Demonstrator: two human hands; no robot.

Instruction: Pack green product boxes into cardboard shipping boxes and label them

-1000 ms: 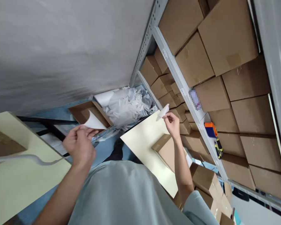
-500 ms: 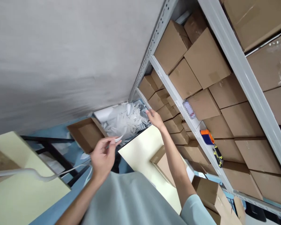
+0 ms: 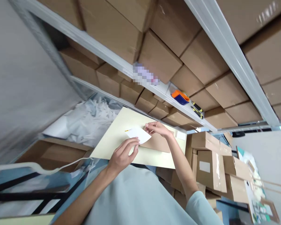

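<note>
My left hand [image 3: 124, 154] pinches a white label [image 3: 138, 134] by its lower edge, between thumb and fingers. The label is blank on the side facing me, slightly curved, with a small yellow mark at its far left corner. At the label's upper right edge, the fingertips of my right hand [image 3: 158, 128] are closed together and appear to grip it. Below both hands lies a brown cardboard box [image 3: 158, 144] on a pale yellow table [image 3: 107, 142]. The label and right hand hide part of that box.
Crumpled white paper waste [image 3: 91, 117] is heaped left of the table, near an open cardboard box [image 3: 58, 153]. Shelves packed with cartons [image 3: 160, 57] rise ahead. An orange and blue tape dispenser [image 3: 180, 97] and yellow-black cutters [image 3: 197, 111] sit on the shelf edge. Stacked cartons [image 3: 208, 167] stand right.
My view has swung right. My right hand has left the paper waste and come to the label's edge. My left hand has carried the label over the cardboard box on the table.
</note>
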